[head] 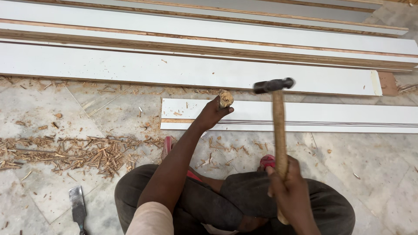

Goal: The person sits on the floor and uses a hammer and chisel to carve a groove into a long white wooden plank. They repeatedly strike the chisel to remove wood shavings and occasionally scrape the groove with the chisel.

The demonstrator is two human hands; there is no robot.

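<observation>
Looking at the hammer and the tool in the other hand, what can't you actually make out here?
Head view only:
- Hammer head: motion-blurred.
- Wooden-handled tool: its lower end is hidden by the left hand, so its kind is unclear.
- Hammer grip: covered by the right hand.
- Metal blade on the floor: cut off by the bottom edge.

white boards (196, 69), black-headed hammer (273, 85) with tan handle, grey mottled floor (374, 165).

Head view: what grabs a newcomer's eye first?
The hammer, raised in the right hand at centre right, its dark head blurred above a white board on the floor. Just left of it, the left hand holds a wooden-handled chisel upright on that board. Wood shavings litter the marble floor at left.
</observation>
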